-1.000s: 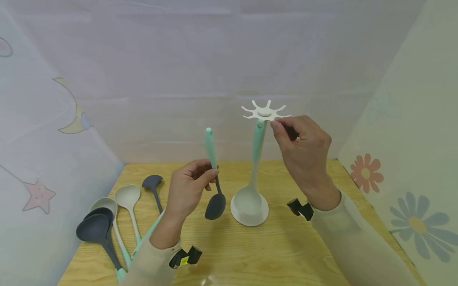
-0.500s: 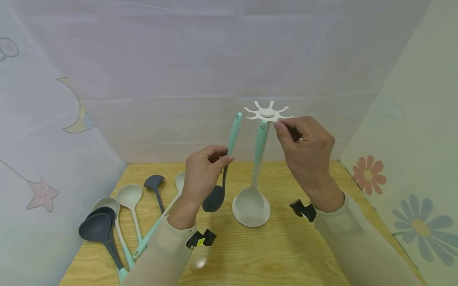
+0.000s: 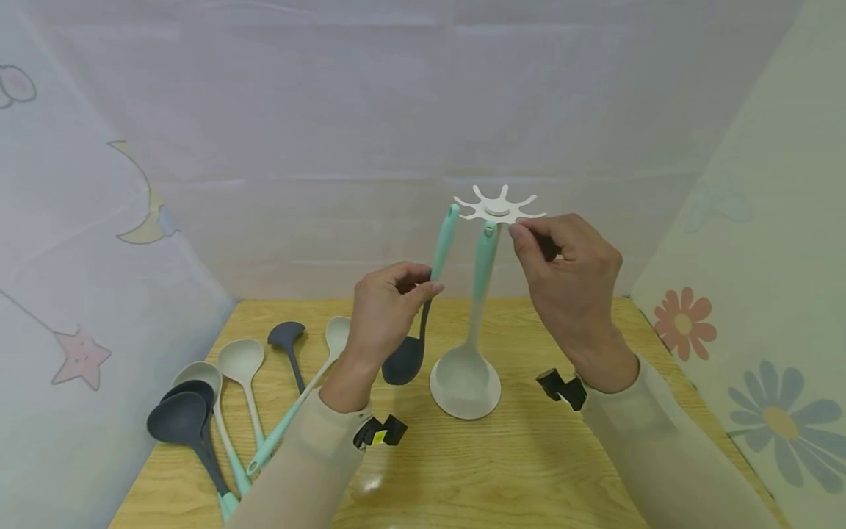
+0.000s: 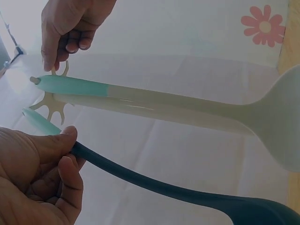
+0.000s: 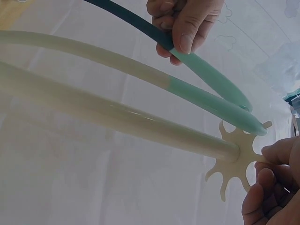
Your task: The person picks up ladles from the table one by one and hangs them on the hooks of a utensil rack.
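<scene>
My left hand [image 3: 390, 312] pinches a dark ladle [image 3: 402, 363] between thumb and fingers, just below its mint handle. The ladle hangs bowl down, its handle tip close to the left hooks of a white utensil stand [image 3: 497, 209]. With thumb and fingertips, my right hand [image 3: 576, 272] pinches one of the stand's hook arms. A cream ladle [image 3: 463, 369] with a mint handle hangs from a front hook, its bowl in front of the stand's round base. In the left wrist view, a hook tip pokes through the cream ladle's handle hole [image 4: 35, 80].
Several cream and dark utensils with mint handles lie at the left of the wooden table [image 3: 456, 470], among them a dark ladle [image 3: 177, 420] and a cream spoon-like one [image 3: 241, 360]. Cloth walls [image 3: 330, 132] close off the back and both sides.
My left hand has carried the dark ladle right and up, and its handle now leans toward the stand's hooks. The right hand has kept its pinch on the stand.
</scene>
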